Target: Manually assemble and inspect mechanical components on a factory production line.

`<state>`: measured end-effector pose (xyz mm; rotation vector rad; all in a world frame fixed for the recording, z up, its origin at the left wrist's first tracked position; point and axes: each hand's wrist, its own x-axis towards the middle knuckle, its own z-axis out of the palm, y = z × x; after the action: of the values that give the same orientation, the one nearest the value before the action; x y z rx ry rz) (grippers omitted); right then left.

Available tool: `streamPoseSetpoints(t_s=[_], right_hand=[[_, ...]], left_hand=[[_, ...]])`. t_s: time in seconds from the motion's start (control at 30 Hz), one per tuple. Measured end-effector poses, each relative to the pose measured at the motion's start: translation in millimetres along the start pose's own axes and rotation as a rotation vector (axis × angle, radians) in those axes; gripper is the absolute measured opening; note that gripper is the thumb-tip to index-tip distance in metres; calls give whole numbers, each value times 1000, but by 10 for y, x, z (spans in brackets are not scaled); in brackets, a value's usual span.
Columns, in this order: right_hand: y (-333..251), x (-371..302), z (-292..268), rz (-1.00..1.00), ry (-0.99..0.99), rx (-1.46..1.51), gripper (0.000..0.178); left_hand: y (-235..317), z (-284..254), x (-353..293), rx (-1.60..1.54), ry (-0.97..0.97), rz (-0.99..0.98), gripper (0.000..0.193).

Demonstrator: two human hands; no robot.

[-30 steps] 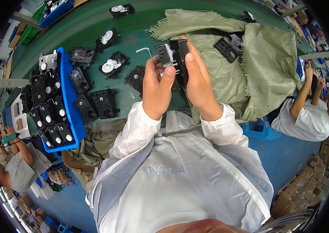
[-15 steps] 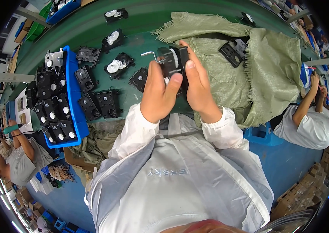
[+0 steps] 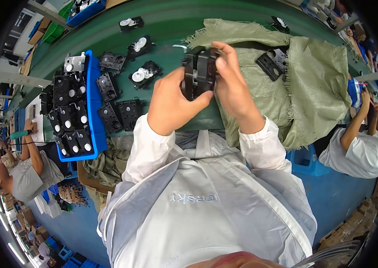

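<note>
L hand clamped on black plastic gear housing; R hand just right of it, can't tell if gripping. Prob. best: even pressure, housing kept square.

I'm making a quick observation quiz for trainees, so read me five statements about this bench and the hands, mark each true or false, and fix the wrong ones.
1. The left hand and right hand are both on one black assembly. True.
2. The blue bin stands to the right of the hands. False: the blue bin is on their left.
3. A black part lies on the olive woven sack. True.
4. The loose gears are red. False: the gears are white.
5. The blue bin has nothing in it. False: it holds several black units.
</note>
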<state>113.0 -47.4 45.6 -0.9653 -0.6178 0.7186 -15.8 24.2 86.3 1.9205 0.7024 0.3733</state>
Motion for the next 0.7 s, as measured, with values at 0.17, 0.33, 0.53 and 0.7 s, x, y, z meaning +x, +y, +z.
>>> streamPoseSetpoints(t_s=[0.17,0.33,0.53,0.7], right_hand=[[1,399,-59,79,-70,-58,41],[180,942,-4,160,40,107,43],[482,1611,77,-81,198,-325,45],[602,1843,-216,66,355,-594,47]], left_hand=[[-137,209,182,250,465,468,36],[-163,79,623,177,376,259,27],[-174,-254,1261,370,255,233,29],[-321,-1290,2196,437,-331,-49,34]])
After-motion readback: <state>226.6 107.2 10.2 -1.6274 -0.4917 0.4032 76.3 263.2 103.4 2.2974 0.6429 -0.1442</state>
